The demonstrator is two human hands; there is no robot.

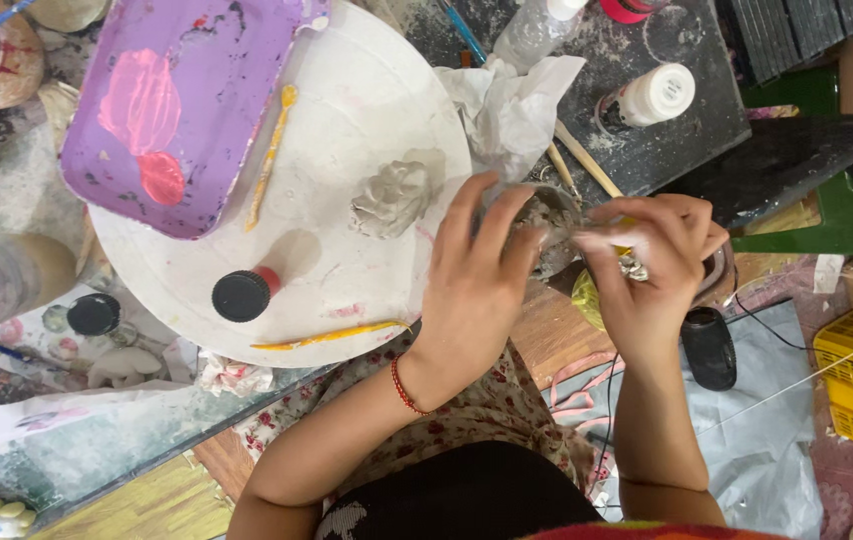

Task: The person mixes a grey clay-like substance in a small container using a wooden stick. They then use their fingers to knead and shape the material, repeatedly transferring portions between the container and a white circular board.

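Centrally, left hand point(477, 265) grip clasping grey cup point(550, 225), right hand point(652, 265) grip pinching brush inside.

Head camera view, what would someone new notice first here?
Probably the purple tray smeared with pink paint, lying at upper left over the edge of the round white board. Next, the two hands at centre right: the left hand grips a small grey, clay-smeared cup, while the right hand pinches something small beside it. A grey clay lump sits on the board just left of them.
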